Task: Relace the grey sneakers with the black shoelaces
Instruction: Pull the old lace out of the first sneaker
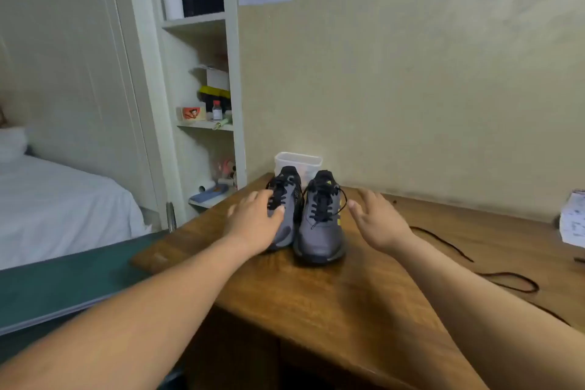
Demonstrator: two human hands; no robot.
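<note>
head view: two grey sneakers stand side by side, touching, toes toward the viewer, at the far edge of a wooden desk (316, 301) against the wall. both carry black laces; the right sneaker (321, 236) bears yellow marks. the left hand (253, 226), fingers spread and relaxed, lies over the outer side of the left sneaker (286, 179), thumb across its laces, gripping nothing. the right hand (378, 220) is open with straight fingers, just beside the right sneaker, holding nothing; contact with it cannot be told. a loose lace (443, 242) trails over the desk to the right. a clear tub (297, 160) stands behind the sneakers. papers (573, 222) sit at the right edge; a shelf (204, 125) and a bed (63, 199) lie to the left.
</note>
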